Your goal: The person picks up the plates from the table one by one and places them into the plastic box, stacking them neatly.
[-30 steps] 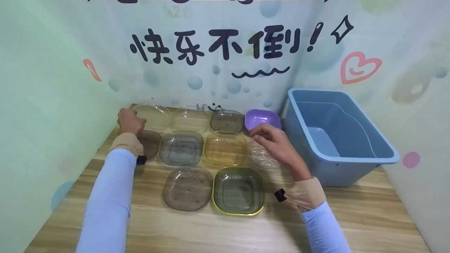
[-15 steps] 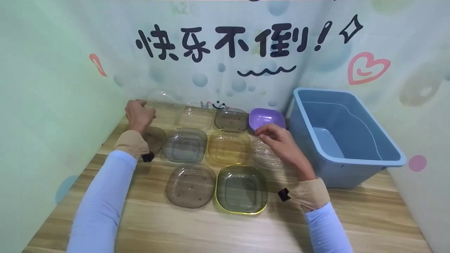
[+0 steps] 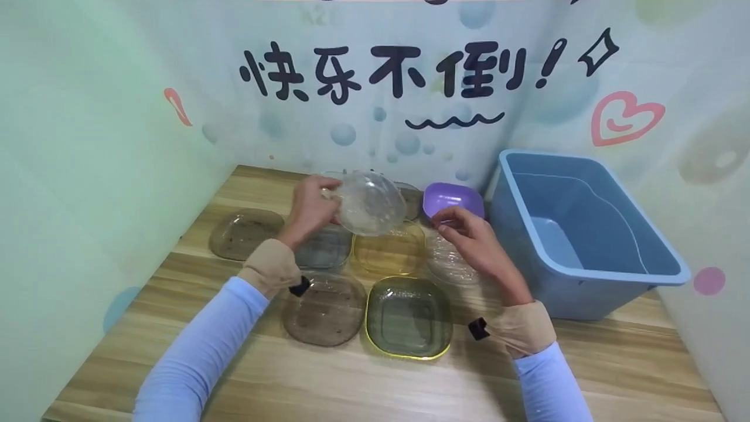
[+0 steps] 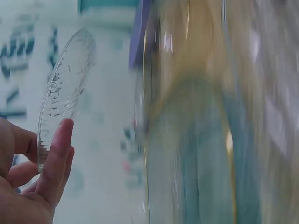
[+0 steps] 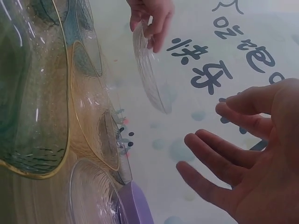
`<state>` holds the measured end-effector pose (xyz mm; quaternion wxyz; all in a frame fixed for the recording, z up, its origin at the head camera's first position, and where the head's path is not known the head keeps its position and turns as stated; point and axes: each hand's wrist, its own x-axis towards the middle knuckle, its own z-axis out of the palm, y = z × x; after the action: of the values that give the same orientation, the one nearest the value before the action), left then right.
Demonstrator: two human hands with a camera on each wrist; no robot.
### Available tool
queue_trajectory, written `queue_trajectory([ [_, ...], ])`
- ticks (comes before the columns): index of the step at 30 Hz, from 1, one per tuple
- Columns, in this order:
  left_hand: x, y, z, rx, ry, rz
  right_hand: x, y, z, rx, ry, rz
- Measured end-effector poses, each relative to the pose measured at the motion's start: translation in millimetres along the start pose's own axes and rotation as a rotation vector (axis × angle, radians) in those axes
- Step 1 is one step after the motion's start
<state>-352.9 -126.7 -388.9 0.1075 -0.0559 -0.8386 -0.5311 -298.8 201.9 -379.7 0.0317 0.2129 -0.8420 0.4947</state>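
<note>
My left hand (image 3: 310,206) pinches a clear plate (image 3: 375,202) by its edge and holds it tilted above the rows of dishes. In the left wrist view, the thumb and fingers grip the lower end of this clear plate (image 4: 67,79). My right hand (image 3: 473,239) hovers over a clear ribbed dish (image 3: 448,261), just in front of a purple bowl (image 3: 450,196). Nothing is between its loosely bent fingers in the right wrist view. Below the held plate are an amber dish (image 3: 389,249) and a blue-grey dish (image 3: 325,251), partly covered by my left hand.
A brown dish (image 3: 246,233) lies at the left. Another brown dish (image 3: 322,310) and a green dish with yellow rim (image 3: 408,316) form the front row. A dark dish (image 3: 412,202) is half hidden behind the plate. A blue bin (image 3: 530,258) stands right; a printed curtain hangs behind.
My left hand has lifted the clear plate from the back left corner and carried it right, over the middle dishes. My right hand stays in nearly the same place. The view has shifted slightly.
</note>
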Motion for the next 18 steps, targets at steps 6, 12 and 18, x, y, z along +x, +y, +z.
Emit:
queue_trajectory([
  [6, -27.6, 28.6, 38.9, 0.041, -0.098, 0.066, -0.5, -0.7, -3.6, 0.057, -0.021, 0.027],
  [12, -41.7, 37.6, 57.9, -0.009, -0.137, 0.100, -2.6, 2.3, -5.6, 0.028, -0.095, 0.059],
  [18, -49.3, 42.3, 66.4, -0.012, -0.130, 0.134, -4.9, 4.6, -2.6, 0.065, -0.141, 0.121],
])
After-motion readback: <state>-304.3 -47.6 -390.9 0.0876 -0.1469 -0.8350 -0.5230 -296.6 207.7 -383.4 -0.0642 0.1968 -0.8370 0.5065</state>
